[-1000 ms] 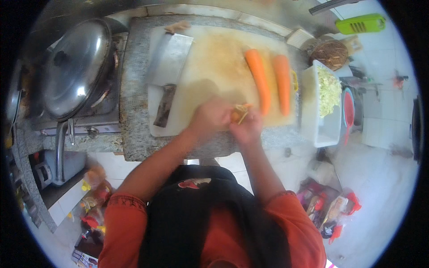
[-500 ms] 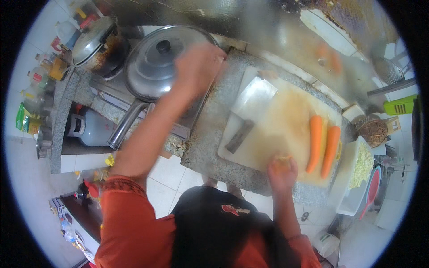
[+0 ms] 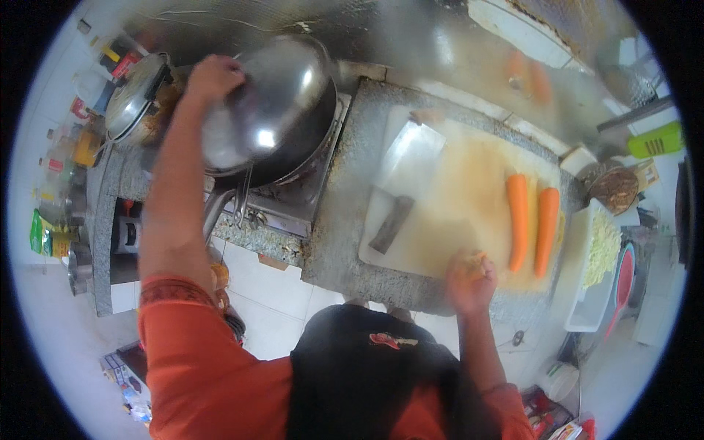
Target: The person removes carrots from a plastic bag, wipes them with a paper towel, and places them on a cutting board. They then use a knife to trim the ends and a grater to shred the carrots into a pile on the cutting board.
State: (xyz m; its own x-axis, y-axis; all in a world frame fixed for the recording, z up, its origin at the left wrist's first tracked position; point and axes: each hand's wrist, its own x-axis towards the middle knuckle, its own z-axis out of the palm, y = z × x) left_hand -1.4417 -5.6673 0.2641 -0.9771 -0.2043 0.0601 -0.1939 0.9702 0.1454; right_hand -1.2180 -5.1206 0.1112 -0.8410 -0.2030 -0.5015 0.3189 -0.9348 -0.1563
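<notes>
Up at the stove, my left hand [image 3: 213, 78] is closed at the knob of a domed metal lid [image 3: 282, 95]; the knob is hidden by my fingers. The lid is tilted and off to the left, baring the dark right side of a wok [image 3: 317, 150]. Low over the near edge of the white cutting board [image 3: 469, 183], my right hand [image 3: 471, 286] is closed around something small and orange-yellow, too blurred to name. Two peeled carrots [image 3: 517, 224] lie on the board to its right. A cleaver [image 3: 412, 154] with a dark handle lies at the board's left.
A lidded pot [image 3: 136, 103] stands left of the wok, beside several bottles [image 3: 77, 147]. Right of the board sits a white tub [image 3: 579, 301] of shredded pale-green vegetable [image 3: 601, 249], with a red strainer [image 3: 623, 282] next to it. The wok's handle [image 3: 214, 213] sticks out toward me.
My left hand has moved left and pulled the lid up and aside, tilting it so the wok's inside shows. My right hand stays near the board's edge, still closed.
</notes>
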